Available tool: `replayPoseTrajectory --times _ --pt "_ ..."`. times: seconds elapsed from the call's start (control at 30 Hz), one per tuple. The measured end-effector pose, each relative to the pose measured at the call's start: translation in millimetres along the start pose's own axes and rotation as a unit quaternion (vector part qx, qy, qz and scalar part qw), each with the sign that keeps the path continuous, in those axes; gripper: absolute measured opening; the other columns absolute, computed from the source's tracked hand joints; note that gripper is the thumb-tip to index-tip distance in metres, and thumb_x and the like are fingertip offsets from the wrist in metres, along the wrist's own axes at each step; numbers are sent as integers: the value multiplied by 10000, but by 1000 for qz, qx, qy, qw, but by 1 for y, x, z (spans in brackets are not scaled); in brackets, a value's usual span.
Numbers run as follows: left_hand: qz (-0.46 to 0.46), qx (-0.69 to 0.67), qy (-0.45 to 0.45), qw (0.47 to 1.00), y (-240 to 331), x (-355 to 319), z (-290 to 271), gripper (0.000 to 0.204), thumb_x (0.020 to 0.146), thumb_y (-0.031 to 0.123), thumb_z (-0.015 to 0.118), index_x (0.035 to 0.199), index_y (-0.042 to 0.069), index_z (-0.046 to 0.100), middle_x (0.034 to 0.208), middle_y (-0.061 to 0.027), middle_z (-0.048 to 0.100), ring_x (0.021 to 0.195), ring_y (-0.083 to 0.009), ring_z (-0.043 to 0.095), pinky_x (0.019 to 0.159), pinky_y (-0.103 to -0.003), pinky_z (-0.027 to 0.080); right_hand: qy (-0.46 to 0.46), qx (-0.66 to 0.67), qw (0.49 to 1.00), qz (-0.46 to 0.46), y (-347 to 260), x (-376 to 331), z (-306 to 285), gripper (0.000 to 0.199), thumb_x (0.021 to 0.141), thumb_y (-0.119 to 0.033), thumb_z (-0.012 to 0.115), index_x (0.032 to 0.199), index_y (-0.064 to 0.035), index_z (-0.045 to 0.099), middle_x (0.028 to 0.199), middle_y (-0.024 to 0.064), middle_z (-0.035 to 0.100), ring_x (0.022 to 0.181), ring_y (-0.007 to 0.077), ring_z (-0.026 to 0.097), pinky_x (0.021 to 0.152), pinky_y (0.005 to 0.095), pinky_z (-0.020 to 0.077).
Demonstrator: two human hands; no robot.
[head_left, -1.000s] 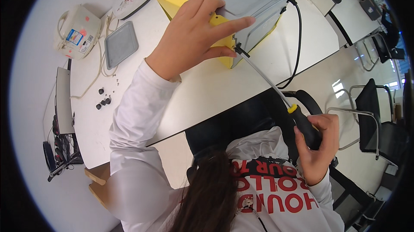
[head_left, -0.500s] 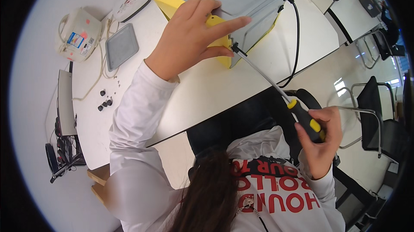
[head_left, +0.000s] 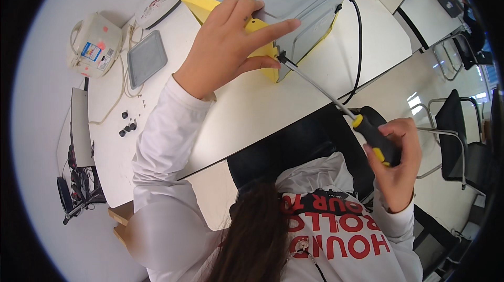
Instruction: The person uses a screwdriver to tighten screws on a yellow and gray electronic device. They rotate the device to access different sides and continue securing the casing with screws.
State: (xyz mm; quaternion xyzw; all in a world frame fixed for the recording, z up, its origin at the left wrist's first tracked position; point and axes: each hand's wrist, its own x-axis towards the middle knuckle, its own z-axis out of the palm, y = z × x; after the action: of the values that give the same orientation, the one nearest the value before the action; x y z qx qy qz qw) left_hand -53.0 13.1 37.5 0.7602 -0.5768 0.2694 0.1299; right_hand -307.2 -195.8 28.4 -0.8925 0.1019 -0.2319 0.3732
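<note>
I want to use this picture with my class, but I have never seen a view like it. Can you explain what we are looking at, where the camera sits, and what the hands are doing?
The camera sits on a person's head and looks down, so you see their hair, white sleeves and both hands. Its wide lens bends straight edges near the rim.

The left hand presses on a grey and yellow device lying on the white table. The right hand grips the black and yellow handle of a long screwdriver, whose tip meets the device's near corner.

Also on the table: a black cable running from the device, a small grey tray, a cream-coloured appliance and a few small dark parts.
</note>
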Motion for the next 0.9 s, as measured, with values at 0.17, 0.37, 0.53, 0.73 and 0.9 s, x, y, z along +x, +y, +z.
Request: replayPoseTrajectory --times 0.17,0.37,0.53,0.73,0.9 --pt "0 1 2 1000 0 -1 1 699 595 280 816 1257 321 597 1183 -102 502 962 -278 474 815 -355 450 -2 -18 1000 -22 11 5 -5 326 727 23 732 1042 12 647 855 117 634 693 200 571 699 280 472" --pt "3 -3 6 1000 1 1 1 712 584 273 819 1259 324 596 1176 -98 507 957 -276 478 810 -354 454 -94 235 958 134 24 -1 0 330 773 -47 715 1077 -22 588 999 66 576 693 65 519 560 196 416" --pt "2 4 3 1000 1 0 0 722 575 268 823 1259 320 597 1171 -94 510 955 -275 480 810 -355 452 -41 21 998 -32 19 -1 -3 462 655 -2 784 1048 -29 542 1025 101 517 819 202 568 703 268 475" --pt "3 3 10 1000 0 0 3 716 579 277 817 1259 321 597 1176 -96 508 958 -274 481 815 -355 455 -15 -28 999 -44 14 4 -7 223 837 -87 669 1029 18 626 848 118 605 631 180 554 588 248 438" --pt "2 12 6 1000 1 -1 1 711 581 281 816 1257 320 598 1183 -96 505 974 -272 477 818 -353 456 -214 367 849 316 16 14 -11 304 963 -252 528 1087 23 560 792 54 586 516 47 438 483 189 337"
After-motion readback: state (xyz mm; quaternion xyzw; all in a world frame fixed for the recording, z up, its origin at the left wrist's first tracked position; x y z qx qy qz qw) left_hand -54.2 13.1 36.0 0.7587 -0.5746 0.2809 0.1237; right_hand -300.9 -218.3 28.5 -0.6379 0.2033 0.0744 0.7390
